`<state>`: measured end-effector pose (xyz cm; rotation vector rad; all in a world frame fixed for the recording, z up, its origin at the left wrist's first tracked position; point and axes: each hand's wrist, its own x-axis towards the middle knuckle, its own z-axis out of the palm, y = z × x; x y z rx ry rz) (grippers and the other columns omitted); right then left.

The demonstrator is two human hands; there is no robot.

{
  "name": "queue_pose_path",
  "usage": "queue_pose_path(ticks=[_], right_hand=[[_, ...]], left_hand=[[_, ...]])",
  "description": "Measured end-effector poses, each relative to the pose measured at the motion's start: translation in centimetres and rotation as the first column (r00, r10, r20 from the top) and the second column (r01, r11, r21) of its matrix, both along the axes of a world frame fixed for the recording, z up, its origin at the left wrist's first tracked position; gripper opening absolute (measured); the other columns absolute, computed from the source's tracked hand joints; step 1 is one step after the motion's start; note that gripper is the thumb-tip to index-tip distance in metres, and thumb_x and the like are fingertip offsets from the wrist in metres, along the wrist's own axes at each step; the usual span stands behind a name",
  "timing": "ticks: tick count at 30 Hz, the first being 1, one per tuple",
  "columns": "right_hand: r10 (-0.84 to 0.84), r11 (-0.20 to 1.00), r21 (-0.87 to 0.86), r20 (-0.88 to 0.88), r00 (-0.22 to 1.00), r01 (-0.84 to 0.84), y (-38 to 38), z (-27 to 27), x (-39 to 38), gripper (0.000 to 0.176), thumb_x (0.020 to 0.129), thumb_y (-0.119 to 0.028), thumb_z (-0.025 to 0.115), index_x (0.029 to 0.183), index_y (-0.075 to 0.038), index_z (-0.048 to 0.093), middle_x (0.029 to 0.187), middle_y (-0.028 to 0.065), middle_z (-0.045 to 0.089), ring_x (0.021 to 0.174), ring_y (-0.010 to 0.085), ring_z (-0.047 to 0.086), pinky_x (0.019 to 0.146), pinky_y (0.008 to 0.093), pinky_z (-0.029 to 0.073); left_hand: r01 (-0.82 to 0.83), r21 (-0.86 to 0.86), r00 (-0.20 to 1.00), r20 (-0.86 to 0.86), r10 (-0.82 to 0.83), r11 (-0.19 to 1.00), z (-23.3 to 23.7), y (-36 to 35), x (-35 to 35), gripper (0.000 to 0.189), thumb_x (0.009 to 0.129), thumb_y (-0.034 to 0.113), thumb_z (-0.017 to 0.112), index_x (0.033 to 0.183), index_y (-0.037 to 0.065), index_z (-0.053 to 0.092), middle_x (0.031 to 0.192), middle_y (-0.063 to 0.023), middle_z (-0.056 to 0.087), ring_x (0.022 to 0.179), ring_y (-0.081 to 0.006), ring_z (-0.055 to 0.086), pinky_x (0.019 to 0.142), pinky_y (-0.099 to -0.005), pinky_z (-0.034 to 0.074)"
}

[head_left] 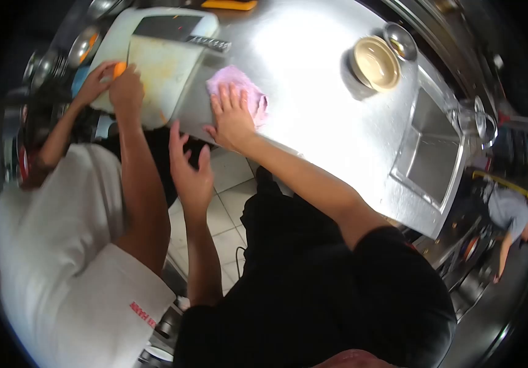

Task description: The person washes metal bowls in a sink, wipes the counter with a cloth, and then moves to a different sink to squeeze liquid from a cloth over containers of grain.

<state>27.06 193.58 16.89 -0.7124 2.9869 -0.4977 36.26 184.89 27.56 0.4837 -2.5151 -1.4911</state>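
My right hand lies flat with fingers spread on a crumpled pink cloth, pressing it to the steel counter. Off the counter's front edge, my left hand hangs in the air with thumb and fingers apart and nothing in it. Left of the cloth is a pale cutting board. A co-worker in a white shirt stands close at my left, both hands around an orange piece, perhaps carrot, at the board's edge.
On the counter's far right stand a beige bowl and a metal bowl, beside a sink basin. A dark flat rectangular thing lies on the board's far end. Another person works at far right.
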Motion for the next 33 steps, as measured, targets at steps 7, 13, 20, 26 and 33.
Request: queue_pose_path(ticks=[7, 13, 20, 26, 33], right_hand=[[-0.476, 0.877, 0.003, -0.124, 0.871, 0.480, 12.7, -1.8, -1.5, 0.068, 0.087, -0.042, 0.043, 0.139, -0.007, 0.017, 0.144, 0.0150, 0.016, 0.134, 0.0338, 0.010, 0.106, 0.0528, 0.007], [-0.649, 0.740, -0.071, -0.340, 0.681, 0.669, 37.7, -2.6, 13.6, 0.045, 0.084, -0.011, 0.037, 0.129, -0.006, 0.041, 0.133, 0.0185, 0.039, 0.124, 0.0339, 0.035, 0.103, 0.0407, 0.025], [-0.729, 0.583, -0.507, 0.020, 0.684, 0.635, 31.9, 1.7, 14.1, 0.050, 0.070, -0.002, 0.053, 0.119, -0.008, 0.050, 0.117, 0.0154, 0.053, 0.108, 0.0295, 0.052, 0.087, 0.0355, 0.044], [-0.443, 0.897, 0.007, 0.048, 0.895, 0.443, 19.8, -0.1, 13.7, 0.069, 0.084, -0.044, 0.048, 0.138, -0.010, 0.023, 0.145, 0.0098, 0.019, 0.134, 0.0340, 0.010, 0.106, 0.0523, 0.007], [-0.355, 0.932, 0.120, 0.097, 0.930, 0.343, 34.8, 0.1, 24.3, 0.056, 0.087, -0.029, 0.044, 0.138, -0.017, 0.024, 0.143, 0.0057, 0.023, 0.131, 0.0293, 0.023, 0.102, 0.0523, 0.021]], left_hand=[[0.154, 0.083, 0.979, 0.122, -0.164, 0.985, -3.0, -0.1, 5.8, 0.062, 0.077, -0.002, 0.053, 0.134, 0.008, 0.031, 0.131, -0.0145, 0.040, 0.112, -0.0259, 0.046, 0.089, -0.0394, 0.038], [0.313, 0.222, 0.930, 0.127, -0.345, 0.924, -4.3, 1.4, 7.9, 0.060, 0.079, 0.000, 0.051, 0.134, 0.007, 0.030, 0.128, -0.0140, 0.042, 0.109, -0.0243, 0.048, 0.087, -0.0380, 0.039], [0.350, 0.294, 0.927, 0.030, -0.375, 0.889, -2.3, 3.0, 7.3, 0.055, 0.079, -0.002, 0.049, 0.131, 0.003, 0.033, 0.122, -0.0120, 0.048, 0.103, -0.0186, 0.050, 0.083, -0.0290, 0.040], [0.543, 0.205, 0.839, -0.108, -0.533, 0.814, -1.6, 7.6, 2.7, 0.053, 0.081, 0.001, 0.050, 0.131, 0.001, 0.033, 0.120, -0.0126, 0.049, 0.097, -0.0170, 0.050, 0.078, -0.0244, 0.040], [0.634, 0.160, 0.773, -0.104, -0.626, 0.757, -1.1, 14.7, 2.4, 0.054, 0.081, 0.002, 0.051, 0.132, 0.002, 0.032, 0.119, -0.0123, 0.050, 0.098, -0.0174, 0.051, 0.080, -0.0274, 0.039]])
